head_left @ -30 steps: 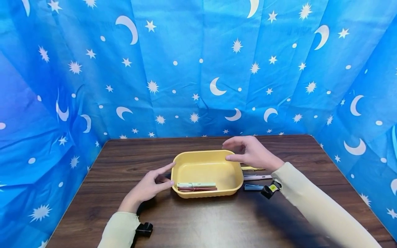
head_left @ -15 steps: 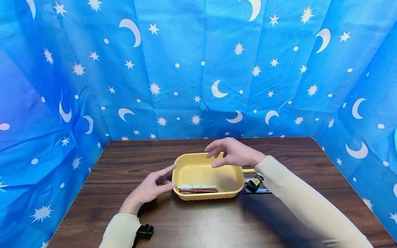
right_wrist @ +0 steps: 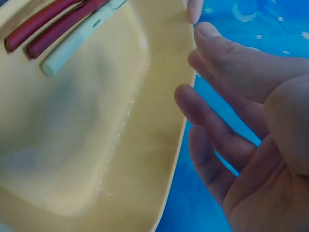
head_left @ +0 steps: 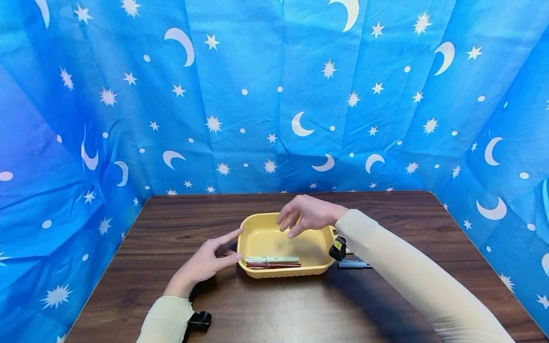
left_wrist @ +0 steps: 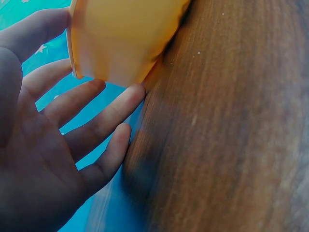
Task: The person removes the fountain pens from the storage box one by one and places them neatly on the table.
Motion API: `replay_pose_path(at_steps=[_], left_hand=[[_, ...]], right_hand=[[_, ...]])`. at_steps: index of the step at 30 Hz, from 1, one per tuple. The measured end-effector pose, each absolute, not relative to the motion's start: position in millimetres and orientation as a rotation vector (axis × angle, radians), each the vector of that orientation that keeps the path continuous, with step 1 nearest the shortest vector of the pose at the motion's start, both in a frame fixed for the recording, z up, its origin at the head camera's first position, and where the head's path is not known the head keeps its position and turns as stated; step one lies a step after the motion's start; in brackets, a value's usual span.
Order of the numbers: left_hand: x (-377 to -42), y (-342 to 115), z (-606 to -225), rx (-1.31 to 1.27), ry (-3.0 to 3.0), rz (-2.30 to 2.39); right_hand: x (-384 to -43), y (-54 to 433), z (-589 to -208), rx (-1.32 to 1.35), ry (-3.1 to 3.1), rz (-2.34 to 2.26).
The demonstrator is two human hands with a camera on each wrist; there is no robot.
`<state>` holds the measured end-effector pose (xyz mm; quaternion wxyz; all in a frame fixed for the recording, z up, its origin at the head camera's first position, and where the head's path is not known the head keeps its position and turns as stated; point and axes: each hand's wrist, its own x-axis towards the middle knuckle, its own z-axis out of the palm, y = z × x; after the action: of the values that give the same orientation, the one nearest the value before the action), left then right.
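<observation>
A yellow tray (head_left: 274,274) stands on the table. My left hand (head_left: 205,262) is at its left end, fingers extended; in the left wrist view, fingertips (left_wrist: 91,87) touch the tray's outer wall. Over the far right part of the tray hovers my right hand (head_left: 310,213), fingers loosely bent and holding nothing. Along the tray's near side lie a mint green pen (head_left: 274,259) and dark red pens (head_left: 274,266); the right wrist view shows two red barrels (right_wrist: 46,21) beside the mint one. Outside the tray on the right, a blue pen (head_left: 353,264) lies partly hidden by my right wrist.
The dark wood table (head_left: 266,309) ends at a blue cloth (head_left: 257,105) with moons and stars, which hangs behind it and at both sides. A black wrist device (head_left: 199,321) sits at the left sleeve, another (head_left: 338,248) at the right.
My right hand has moved left from the tray's right rim to above its far right part. Its wrist now covers most of the pens outside. The left hand has stayed in place.
</observation>
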<state>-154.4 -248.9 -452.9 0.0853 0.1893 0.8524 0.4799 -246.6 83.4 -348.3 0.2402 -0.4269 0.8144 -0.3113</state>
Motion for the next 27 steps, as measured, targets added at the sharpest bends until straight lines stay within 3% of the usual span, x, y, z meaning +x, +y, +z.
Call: replay_pose_path(at_steps=[14,27], left_hand=[[-155,-250,-455,0.566,2.546,1.431],[-154,-251,-455,0.575,2.542,1.442]], right_hand=[[-245,60,-380,-1.078,2.196,-0.635],[-249,45,-386,-0.995,2.107,-0.546]])
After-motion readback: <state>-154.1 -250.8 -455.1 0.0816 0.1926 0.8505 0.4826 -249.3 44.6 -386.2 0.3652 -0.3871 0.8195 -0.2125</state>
